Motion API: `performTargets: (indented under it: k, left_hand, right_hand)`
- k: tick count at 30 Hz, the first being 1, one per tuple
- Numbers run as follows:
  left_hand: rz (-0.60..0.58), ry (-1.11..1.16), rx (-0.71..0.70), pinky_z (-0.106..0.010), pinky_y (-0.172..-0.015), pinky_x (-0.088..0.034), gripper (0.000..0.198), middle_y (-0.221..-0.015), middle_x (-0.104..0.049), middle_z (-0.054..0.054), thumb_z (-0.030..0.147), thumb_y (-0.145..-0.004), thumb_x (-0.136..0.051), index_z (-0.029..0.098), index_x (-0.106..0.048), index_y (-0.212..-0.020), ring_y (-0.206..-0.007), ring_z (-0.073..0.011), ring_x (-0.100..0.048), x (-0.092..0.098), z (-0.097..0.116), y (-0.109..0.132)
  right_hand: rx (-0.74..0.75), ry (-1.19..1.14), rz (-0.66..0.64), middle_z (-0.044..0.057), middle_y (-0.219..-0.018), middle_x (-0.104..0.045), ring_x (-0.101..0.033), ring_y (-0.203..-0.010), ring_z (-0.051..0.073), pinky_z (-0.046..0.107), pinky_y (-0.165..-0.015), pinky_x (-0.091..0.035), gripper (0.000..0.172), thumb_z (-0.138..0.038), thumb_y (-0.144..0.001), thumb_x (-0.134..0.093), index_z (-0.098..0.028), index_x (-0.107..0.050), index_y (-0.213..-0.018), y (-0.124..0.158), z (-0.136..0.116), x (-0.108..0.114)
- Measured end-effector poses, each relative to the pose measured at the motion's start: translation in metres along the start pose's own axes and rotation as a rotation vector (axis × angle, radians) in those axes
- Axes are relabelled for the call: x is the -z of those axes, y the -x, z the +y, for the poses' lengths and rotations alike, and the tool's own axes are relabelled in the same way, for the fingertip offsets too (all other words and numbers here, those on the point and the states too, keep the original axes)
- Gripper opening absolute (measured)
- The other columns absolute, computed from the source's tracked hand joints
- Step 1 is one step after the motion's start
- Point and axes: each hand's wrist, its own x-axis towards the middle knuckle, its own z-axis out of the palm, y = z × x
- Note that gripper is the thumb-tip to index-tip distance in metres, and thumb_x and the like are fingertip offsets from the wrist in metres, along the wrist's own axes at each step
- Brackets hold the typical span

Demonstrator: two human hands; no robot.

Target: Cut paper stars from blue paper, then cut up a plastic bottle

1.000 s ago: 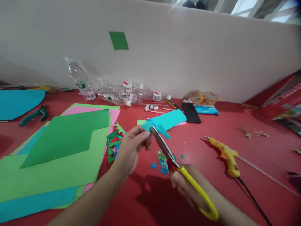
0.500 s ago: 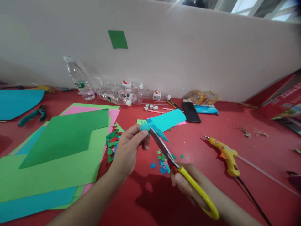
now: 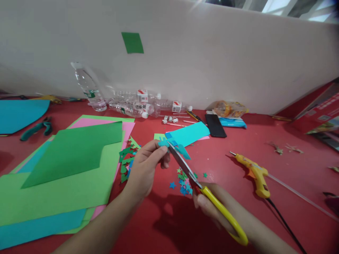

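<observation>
My left hand (image 3: 144, 168) pinches a small piece of blue paper (image 3: 177, 147) above the red table (image 3: 238, 169). My right hand (image 3: 212, 208) grips yellow-handled scissors (image 3: 201, 187), and their metal blades reach up into the blue piece right by my left fingertips. Small cut-out stars (image 3: 184, 181) in blue and green lie on the table under the scissors. A heap of green and blue paper scraps (image 3: 126, 158) sits just left of my left hand.
Large green, pink and blue sheets (image 3: 66, 165) cover the left. A blue strip (image 3: 190, 134), a black phone (image 3: 215, 125), plastic bottles (image 3: 132, 106) and pens lie by the wall. A yellow glue gun (image 3: 253, 173) lies at right, teal pliers (image 3: 37, 128) far left.
The blue piece has shrunk and turned slightly in my left fingers as the scissors cut into it. Both hands have stayed in nearly the same place.
</observation>
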Motion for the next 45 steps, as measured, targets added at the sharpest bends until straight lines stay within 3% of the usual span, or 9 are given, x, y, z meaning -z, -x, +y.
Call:
performTargets:
  k: [19, 26, 37, 45]
  left_hand:
    - [-0.044, -0.012, 0.046, -0.019, -0.050, -0.041, 0.016, -0.054, -0.059, 0.003, 0.021, -0.081, -0.061, 0.018, -0.061, -0.065, -0.048, -0.0071, -0.051, 0.002, 0.004, -0.002]
    - [-0.015, 0.081, 0.114, -0.017, -0.050, -0.040, 0.015, -0.059, -0.060, 0.003, 0.022, -0.081, -0.062, 0.017, -0.059, -0.067, -0.051, -0.0060, -0.052, 0.003, 0.003, -0.003]
    - [-0.065, -0.091, -0.021, -0.017, -0.049, -0.040, 0.013, -0.057, -0.057, 0.006, 0.020, -0.081, -0.062, 0.018, -0.059, -0.069, -0.050, -0.0057, -0.051, 0.014, 0.004, -0.008]
    - [-0.086, -0.143, -0.046, -0.018, -0.048, -0.039, 0.013, -0.058, -0.057, 0.006, 0.020, -0.083, -0.061, 0.019, -0.060, -0.070, -0.050, -0.0055, -0.051, 0.018, 0.003, -0.010]
  right_hand:
    - [0.024, -0.077, -0.010, -0.007, -0.053, -0.031, -0.027, -0.046, 0.008, 0.022, -0.039, -0.018, 0.063, -0.081, -0.083, -0.032, -0.022, -0.039, -0.066, -0.001, -0.003, 0.000]
    - [0.004, -0.101, -0.018, -0.007, -0.051, -0.030, -0.027, -0.045, 0.007, 0.022, -0.039, -0.018, 0.062, -0.081, -0.083, -0.034, -0.022, -0.038, -0.066, -0.002, -0.002, -0.004]
    - [-0.005, -0.067, -0.040, -0.007, -0.053, -0.034, -0.030, -0.045, 0.007, 0.022, -0.041, -0.020, 0.060, -0.078, -0.085, -0.039, -0.020, -0.045, -0.072, -0.003, 0.010, 0.004]
    - [-0.008, -0.027, -0.021, -0.006, -0.055, -0.035, -0.030, -0.046, 0.007, 0.021, -0.041, -0.021, 0.064, -0.082, -0.083, -0.033, -0.020, -0.042, -0.069, -0.001, 0.003, 0.004]
